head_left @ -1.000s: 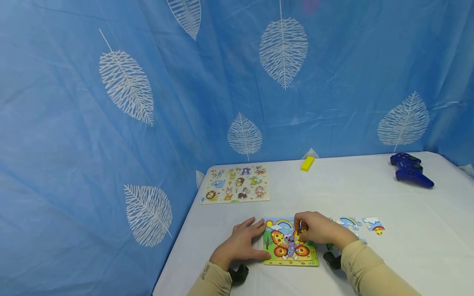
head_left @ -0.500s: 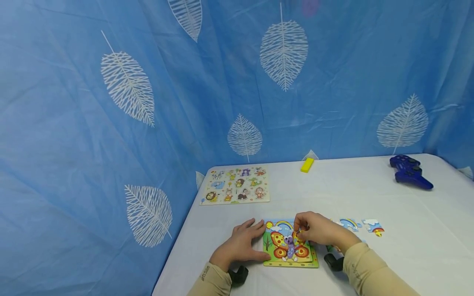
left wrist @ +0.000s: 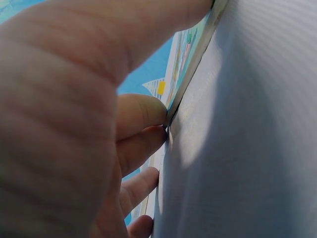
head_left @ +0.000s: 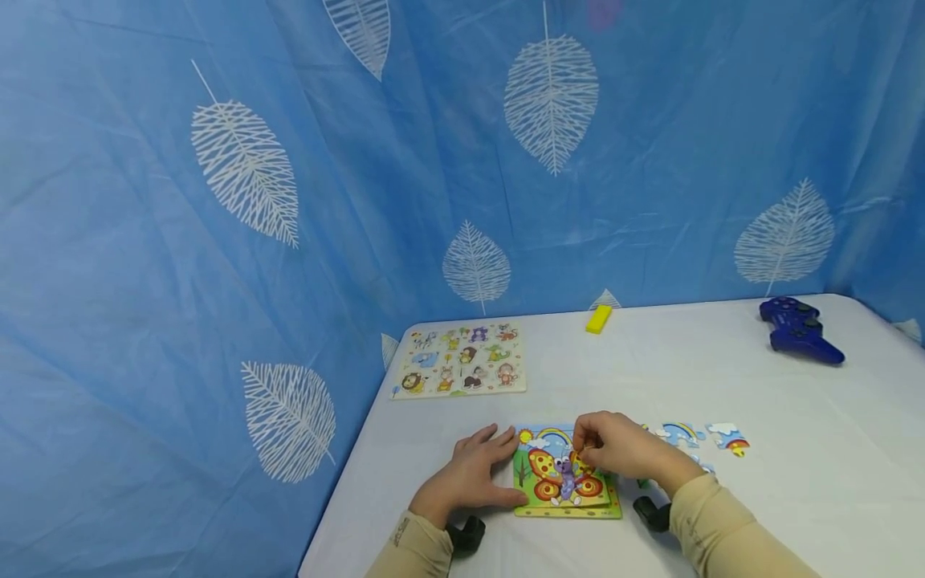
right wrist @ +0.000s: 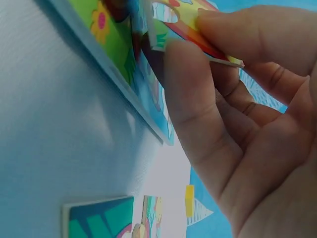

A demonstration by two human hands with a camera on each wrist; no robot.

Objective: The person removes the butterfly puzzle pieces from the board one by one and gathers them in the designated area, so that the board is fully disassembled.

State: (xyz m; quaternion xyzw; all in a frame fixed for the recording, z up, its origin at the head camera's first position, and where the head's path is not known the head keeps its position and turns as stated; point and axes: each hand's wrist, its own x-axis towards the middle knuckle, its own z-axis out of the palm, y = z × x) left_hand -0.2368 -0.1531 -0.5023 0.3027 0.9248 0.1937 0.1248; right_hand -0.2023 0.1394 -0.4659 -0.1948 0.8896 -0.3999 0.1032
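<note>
A butterfly jigsaw puzzle (head_left: 549, 512) lies on the white table in front of me, its picture showing a sun, a rainbow and red-yellow wings. At its left side my left hand (head_left: 470, 474) rests with spread fingers, the thumb on the lower left corner and the fingertips along the edge. My right hand (head_left: 623, 445) is over the right wing. Between thumb and fingers it pinches a red, yellow and green jigsaw piece (right wrist: 178, 25), tilted above the board in the right wrist view. The hand covers part of the wing in the head view.
Several loose jigsaw pieces (head_left: 679, 435) lie right of the board, partly behind the right arm. An animal puzzle board (head_left: 462, 361) is at the back left. Farther back are a yellow block (head_left: 598, 319) and a blue game controller (head_left: 798, 329).
The right hand stays over the right wing, its pinch shifting slightly. A dark gap now shows under the picture's front edge at the lower right. The left hand has not moved.
</note>
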